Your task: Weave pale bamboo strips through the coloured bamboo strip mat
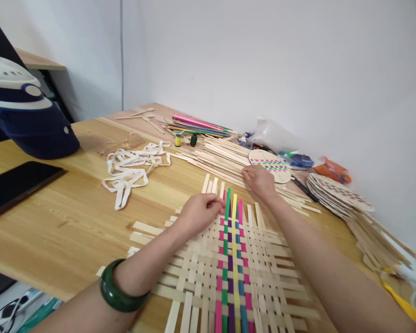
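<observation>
Woven mat point(229, 273) of pale flat strips, with pink, green, purple, yellow and blue ones down its middle, at the near centre. Left hand point(201, 212) curled at its far edge, right hand point(260, 184) bent-fingered by loose pale strips point(217, 158) beyond; cannot tell whether either grips. White wall point(263, 55) behind wooden tabletop point(76, 208).

Left hand point(201, 212): just below center frame, back upward, fingers bent toward the thumb.
Left forearm point(156, 261): bare, angled in from the lower left.
Right hand point(260, 183): right of center, higher, fingers curled.
Right forearm point(319, 249): bare, slanting from the lower right.
</observation>
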The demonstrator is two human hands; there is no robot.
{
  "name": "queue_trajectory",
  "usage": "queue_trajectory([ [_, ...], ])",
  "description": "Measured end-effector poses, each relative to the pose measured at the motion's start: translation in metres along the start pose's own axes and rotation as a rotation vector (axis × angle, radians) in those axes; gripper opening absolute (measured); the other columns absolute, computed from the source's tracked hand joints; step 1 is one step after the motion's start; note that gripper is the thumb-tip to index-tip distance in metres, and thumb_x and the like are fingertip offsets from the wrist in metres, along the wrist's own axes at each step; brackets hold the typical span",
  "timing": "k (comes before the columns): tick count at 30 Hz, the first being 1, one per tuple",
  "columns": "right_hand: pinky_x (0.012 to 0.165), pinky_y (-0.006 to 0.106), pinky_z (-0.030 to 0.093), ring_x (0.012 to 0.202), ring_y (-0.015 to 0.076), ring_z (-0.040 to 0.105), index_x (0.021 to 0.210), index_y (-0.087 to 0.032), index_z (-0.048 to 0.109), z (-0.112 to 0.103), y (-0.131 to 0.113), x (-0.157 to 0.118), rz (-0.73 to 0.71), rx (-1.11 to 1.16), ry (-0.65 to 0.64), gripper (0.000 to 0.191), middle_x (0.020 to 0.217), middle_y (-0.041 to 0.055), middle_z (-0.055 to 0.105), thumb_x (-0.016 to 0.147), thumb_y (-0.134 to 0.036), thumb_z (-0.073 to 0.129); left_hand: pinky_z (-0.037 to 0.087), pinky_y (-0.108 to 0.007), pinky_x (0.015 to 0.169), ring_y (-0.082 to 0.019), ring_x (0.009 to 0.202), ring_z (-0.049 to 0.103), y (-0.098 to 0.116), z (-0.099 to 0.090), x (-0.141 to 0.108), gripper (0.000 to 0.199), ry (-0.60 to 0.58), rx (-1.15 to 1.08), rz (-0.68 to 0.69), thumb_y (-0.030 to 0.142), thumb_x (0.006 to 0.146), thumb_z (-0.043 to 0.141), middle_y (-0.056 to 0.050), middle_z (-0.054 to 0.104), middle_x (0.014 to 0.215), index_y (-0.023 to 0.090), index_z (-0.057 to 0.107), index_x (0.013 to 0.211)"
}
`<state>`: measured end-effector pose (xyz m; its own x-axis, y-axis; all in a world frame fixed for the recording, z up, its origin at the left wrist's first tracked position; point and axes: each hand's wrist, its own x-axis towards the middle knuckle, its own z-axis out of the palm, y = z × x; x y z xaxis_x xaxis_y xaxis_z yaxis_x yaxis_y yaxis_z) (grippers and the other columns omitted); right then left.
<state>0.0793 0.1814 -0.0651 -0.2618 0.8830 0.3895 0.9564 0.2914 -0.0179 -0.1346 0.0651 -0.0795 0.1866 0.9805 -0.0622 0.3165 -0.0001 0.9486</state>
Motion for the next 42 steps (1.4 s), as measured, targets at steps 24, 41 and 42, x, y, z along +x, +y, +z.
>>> queue_trajectory([
  [24,0.055,0.025,0.049,0.062,0.0131,0.062,0.111,-0.022,0.065,-0.086,-0.066,-0.127,0.002,0.517,0.003,0.027,0.091,0.0042,0.073,0.087,-0.033,0.056,0.049,-0.024,0.060,-0.008,0.051,0.054,0.016,0.001,-0.012,0.038,-0.223,-0.660,0.012,0.044,0.081,0.068,-0.005,0.067,0.066,0.011,0.064,0.064],
  [41,0.054,0.028,0.035,0.067,0.0201,0.061,0.080,-0.021,0.069,-0.110,0.015,-0.231,0.520,0.161,-0.020,0.021,0.073,0.0048,0.070,0.084,-0.033,0.052,0.017,-0.049,0.119,-0.032,0.144,0.032,-0.018,-0.058,-0.101,0.077,-0.233,0.960,0.439,0.072,0.085,0.047,-0.013,0.040,0.154,0.020,0.049,0.143],
  [42,0.054,0.029,0.033,0.069,0.0213,0.062,0.085,-0.021,0.070,-0.104,0.020,-0.238,0.530,0.070,0.025,0.022,0.078,0.0065,0.072,0.085,-0.034,0.052,0.018,-0.049,0.119,-0.032,0.144,0.031,-0.021,-0.057,-0.105,0.082,-0.233,0.987,0.433,0.075,0.083,0.047,-0.014,0.038,0.155,0.020,0.047,0.144],
])
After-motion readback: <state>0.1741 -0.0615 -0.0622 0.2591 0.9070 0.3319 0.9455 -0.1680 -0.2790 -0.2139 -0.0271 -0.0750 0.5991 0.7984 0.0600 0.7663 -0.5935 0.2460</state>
